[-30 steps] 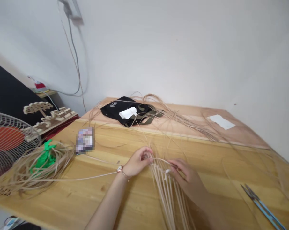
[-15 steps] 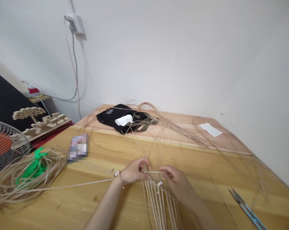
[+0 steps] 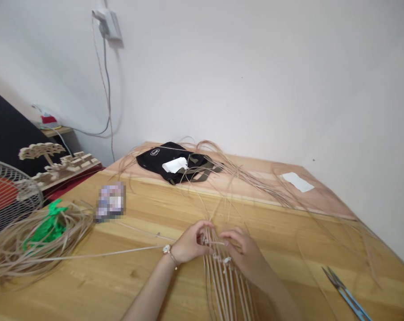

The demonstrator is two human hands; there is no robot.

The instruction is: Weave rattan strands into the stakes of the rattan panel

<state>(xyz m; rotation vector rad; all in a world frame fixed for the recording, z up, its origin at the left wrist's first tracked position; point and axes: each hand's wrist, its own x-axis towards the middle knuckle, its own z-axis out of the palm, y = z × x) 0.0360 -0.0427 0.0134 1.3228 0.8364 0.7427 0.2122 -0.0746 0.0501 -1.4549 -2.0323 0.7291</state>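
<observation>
Pale rattan strands [image 3: 222,285] run side by side from the table's near edge up between my hands, with a knotted cross row and a small white bit partway along. My left hand [image 3: 190,243], with a watch on its wrist, is closed on the upright strands at the left side of this row. A short crosswise strand [image 3: 216,243] spans to my right hand [image 3: 247,254], whose thumb and fingers pinch its right end. Loose ends fan out beyond the hands toward the wall. The fingertips of my right hand are partly hidden.
A rattan coil [image 3: 8,254] with a green wrapping [image 3: 48,227] lies left, beside a fan [image 3: 11,196]. A black bag [image 3: 155,162], long loose strands [image 3: 255,180] and white paper [image 3: 298,182] lie along the back. Blue-handled snips [image 3: 347,294] rest at right.
My right hand has moved slightly left, closer to my left hand, and the visible crosswise strand between them looks shorter. The camera view has shifted a little.
</observation>
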